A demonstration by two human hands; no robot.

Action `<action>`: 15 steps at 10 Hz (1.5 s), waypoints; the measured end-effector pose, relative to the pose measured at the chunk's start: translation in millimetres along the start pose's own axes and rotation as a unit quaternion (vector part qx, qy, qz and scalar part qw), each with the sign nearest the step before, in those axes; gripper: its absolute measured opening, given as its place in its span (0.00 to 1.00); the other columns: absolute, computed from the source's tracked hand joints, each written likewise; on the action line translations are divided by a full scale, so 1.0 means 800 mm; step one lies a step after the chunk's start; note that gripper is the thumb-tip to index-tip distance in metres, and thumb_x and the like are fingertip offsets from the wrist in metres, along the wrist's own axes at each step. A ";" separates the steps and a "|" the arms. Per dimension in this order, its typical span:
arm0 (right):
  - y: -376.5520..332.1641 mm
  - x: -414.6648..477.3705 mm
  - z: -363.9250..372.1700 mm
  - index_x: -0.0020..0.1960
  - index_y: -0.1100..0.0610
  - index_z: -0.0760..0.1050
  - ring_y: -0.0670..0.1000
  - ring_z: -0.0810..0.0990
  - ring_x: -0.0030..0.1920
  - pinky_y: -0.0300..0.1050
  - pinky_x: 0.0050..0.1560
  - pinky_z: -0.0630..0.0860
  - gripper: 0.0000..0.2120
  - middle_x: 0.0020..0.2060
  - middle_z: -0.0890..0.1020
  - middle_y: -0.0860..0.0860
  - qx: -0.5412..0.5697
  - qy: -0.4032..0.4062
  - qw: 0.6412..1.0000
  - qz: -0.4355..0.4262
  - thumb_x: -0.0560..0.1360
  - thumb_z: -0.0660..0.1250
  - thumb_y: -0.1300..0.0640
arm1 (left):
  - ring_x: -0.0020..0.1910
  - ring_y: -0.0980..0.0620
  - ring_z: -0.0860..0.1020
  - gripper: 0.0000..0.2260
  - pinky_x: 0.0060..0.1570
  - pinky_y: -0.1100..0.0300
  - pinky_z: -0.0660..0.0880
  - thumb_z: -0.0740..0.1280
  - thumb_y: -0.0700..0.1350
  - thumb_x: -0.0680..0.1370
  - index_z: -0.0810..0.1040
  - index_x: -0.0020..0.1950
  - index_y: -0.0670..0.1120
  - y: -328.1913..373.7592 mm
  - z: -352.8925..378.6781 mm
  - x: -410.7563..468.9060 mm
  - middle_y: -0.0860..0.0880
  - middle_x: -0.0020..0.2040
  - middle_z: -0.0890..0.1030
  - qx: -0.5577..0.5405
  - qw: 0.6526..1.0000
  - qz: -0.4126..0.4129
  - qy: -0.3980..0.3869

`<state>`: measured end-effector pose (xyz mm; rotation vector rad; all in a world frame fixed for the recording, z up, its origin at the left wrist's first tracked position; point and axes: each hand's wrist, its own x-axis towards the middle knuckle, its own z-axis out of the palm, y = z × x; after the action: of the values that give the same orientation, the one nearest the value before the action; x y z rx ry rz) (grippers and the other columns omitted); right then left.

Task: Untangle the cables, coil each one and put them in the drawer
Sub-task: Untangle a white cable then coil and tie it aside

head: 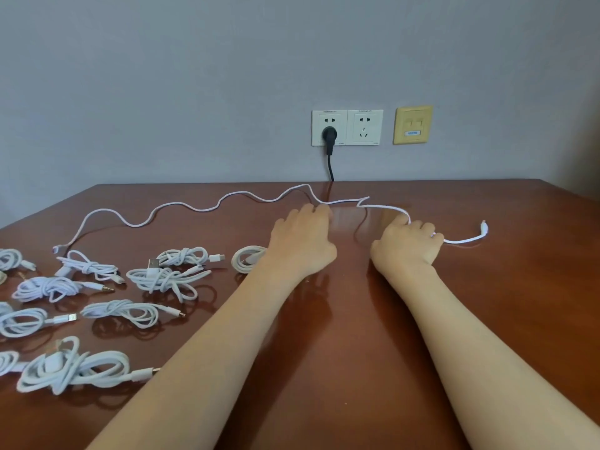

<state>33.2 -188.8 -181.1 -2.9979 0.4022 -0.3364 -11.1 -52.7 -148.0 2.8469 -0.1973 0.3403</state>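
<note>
A: Hands first?

B: Right hand (407,243) is knuckles up, fingers curled round the long white cable (181,206). The cable's short tail and connector lie on the table to its right. Left hand (302,238) is knuckles up, fingers bent, tips at the same cable. Pinching or only touching, cannot tell.

A: Rest of that cable?

B: Kinked stretch between the hands. Left of the left hand it snakes in waves over the wooden table (357,352), with the far end near the bundled white cables (162,279).

A: Those bundles?

B: Several, knotted, on the table's left side. One neat coiled cable (248,258) just beside the left wrist.

A: Behind?

B: Black plug (329,135) in the wall socket (363,126), beige data plate (412,125) beside it.
</note>
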 end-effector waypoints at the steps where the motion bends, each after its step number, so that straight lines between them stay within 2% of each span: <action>1: -0.001 0.003 0.002 0.66 0.63 0.60 0.59 0.68 0.65 0.49 0.61 0.62 0.22 0.63 0.72 0.60 0.003 0.000 1.000 -0.003 0.75 0.61 0.59 | 0.64 0.43 0.69 0.21 0.60 0.49 0.69 0.59 0.38 0.74 0.66 0.68 0.43 0.009 -0.007 0.030 0.43 0.65 0.69 -0.032 0.998 -0.020 -0.050; 2: 0.001 0.005 0.003 0.65 0.63 0.59 0.58 0.71 0.63 0.48 0.60 0.62 0.22 0.60 0.75 0.58 0.010 0.011 1.000 -0.003 0.74 0.62 0.61 | 0.62 0.41 0.71 0.19 0.59 0.48 0.71 0.60 0.42 0.77 0.65 0.67 0.41 0.014 -0.002 0.066 0.41 0.64 0.71 -0.048 0.994 -0.041 -0.092; 3: 0.002 0.006 0.005 0.66 0.63 0.58 0.59 0.73 0.62 0.49 0.61 0.61 0.23 0.59 0.76 0.57 0.013 0.028 0.999 -0.014 0.73 0.61 0.63 | 0.64 0.39 0.70 0.20 0.60 0.47 0.69 0.59 0.41 0.78 0.62 0.69 0.39 0.016 0.010 0.087 0.40 0.65 0.69 -0.039 0.990 -0.062 -0.117; 4: 0.000 0.008 0.008 0.67 0.62 0.57 0.58 0.75 0.60 0.49 0.62 0.61 0.23 0.58 0.77 0.56 0.019 0.049 0.998 -0.024 0.75 0.59 0.63 | 0.67 0.38 0.67 0.24 0.65 0.47 0.66 0.58 0.39 0.78 0.57 0.73 0.40 0.011 0.026 0.104 0.39 0.68 0.67 -0.007 0.987 -0.090 -0.133; 6: 0.005 0.022 0.018 0.71 0.62 0.55 0.59 0.76 0.56 0.53 0.60 0.67 0.26 0.57 0.77 0.58 0.087 0.024 0.995 -0.033 0.75 0.60 0.62 | 0.70 0.39 0.63 0.26 0.66 0.50 0.61 0.56 0.41 0.78 0.53 0.76 0.45 -0.004 0.041 0.133 0.39 0.72 0.63 0.059 0.983 -0.105 -0.137; 7: 0.004 0.027 0.023 0.71 0.61 0.55 0.60 0.75 0.57 0.54 0.60 0.67 0.28 0.58 0.76 0.58 0.101 0.012 0.994 -0.033 0.74 0.61 0.60 | 0.68 0.39 0.64 0.24 0.64 0.50 0.63 0.56 0.41 0.79 0.56 0.75 0.45 -0.014 0.049 0.139 0.39 0.71 0.64 0.067 0.982 -0.102 -0.143; 8: 0.004 0.025 0.022 0.71 0.61 0.54 0.60 0.74 0.58 0.55 0.61 0.66 0.29 0.59 0.75 0.58 0.111 -0.003 0.993 -0.034 0.74 0.60 0.60 | 0.68 0.39 0.63 0.18 0.63 0.48 0.64 0.55 0.38 0.79 0.64 0.69 0.41 -0.012 0.055 0.149 0.40 0.68 0.66 0.094 0.988 -0.053 -0.113; 9: 0.002 0.014 0.016 0.71 0.62 0.52 0.58 0.74 0.60 0.52 0.61 0.63 0.28 0.60 0.75 0.56 0.109 0.016 0.993 -0.028 0.75 0.59 0.59 | 0.61 0.37 0.71 0.14 0.55 0.49 0.69 0.55 0.37 0.79 0.69 0.64 0.36 -0.004 0.056 0.149 0.36 0.63 0.73 0.088 0.987 -0.036 -0.132; 10: 0.000 0.008 0.012 0.74 0.60 0.46 0.57 0.73 0.62 0.52 0.61 0.60 0.33 0.64 0.73 0.55 0.196 0.008 0.980 -0.025 0.75 0.60 0.58 | 0.50 0.35 0.76 0.12 0.43 0.52 0.70 0.56 0.36 0.80 0.75 0.57 0.34 0.010 0.051 0.140 0.35 0.51 0.79 0.049 0.983 -0.014 -0.178; 11: 0.001 0.008 0.009 0.74 0.58 0.48 0.58 0.71 0.63 0.51 0.62 0.60 0.35 0.66 0.71 0.56 0.400 0.030 0.916 -0.010 0.73 0.62 0.61 | 0.40 0.42 0.71 0.10 0.40 0.55 0.68 0.57 0.38 0.79 0.77 0.51 0.36 0.018 0.047 0.138 0.38 0.39 0.74 -0.111 0.977 -0.014 -0.181; 12: 0.003 0.011 0.009 0.73 0.59 0.51 0.57 0.73 0.59 0.48 0.62 0.66 0.36 0.60 0.74 0.55 0.535 0.069 0.842 0.009 0.70 0.63 0.65 | 0.36 0.47 0.68 0.07 0.38 0.58 0.70 0.57 0.39 0.79 0.73 0.43 0.42 0.032 0.030 0.142 0.45 0.36 0.69 -0.296 0.947 -0.040 -0.121; 13: 0.000 0.018 0.011 0.71 0.58 0.56 0.55 0.76 0.51 0.48 0.58 0.73 0.34 0.52 0.74 0.49 0.606 0.019 0.795 0.026 0.69 0.66 0.67 | 0.24 0.55 0.65 0.11 0.27 0.65 0.74 0.57 0.37 0.79 0.69 0.37 0.44 0.054 0.005 0.138 0.48 0.33 0.67 -0.461 0.879 -0.054 -0.112; 14: -0.006 0.018 0.012 0.67 0.56 0.61 0.54 0.77 0.53 0.52 0.53 0.76 0.32 0.55 0.74 0.49 0.645 -0.074 0.760 -0.004 0.67 0.71 0.63 | 0.19 0.59 0.64 0.13 0.26 0.68 0.73 0.57 0.35 0.80 0.68 0.36 0.44 0.074 -0.009 0.127 0.48 0.34 0.69 -0.545 0.819 0.000 -0.178; 15: -0.008 0.014 0.008 0.65 0.59 0.64 0.49 0.79 0.43 0.38 0.38 0.74 0.26 0.50 0.78 0.51 0.677 -0.144 0.721 -0.043 0.70 0.71 0.62 | 0.23 0.58 0.67 0.12 0.29 0.67 0.75 0.58 0.37 0.81 0.69 0.37 0.43 0.090 -0.014 0.117 0.48 0.33 0.69 -0.593 0.779 0.032 -0.200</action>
<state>46.5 -185.5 -184.4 -1.5438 -0.0649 -0.0659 64.6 -127.5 -96.4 1.5938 -0.4083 -0.3170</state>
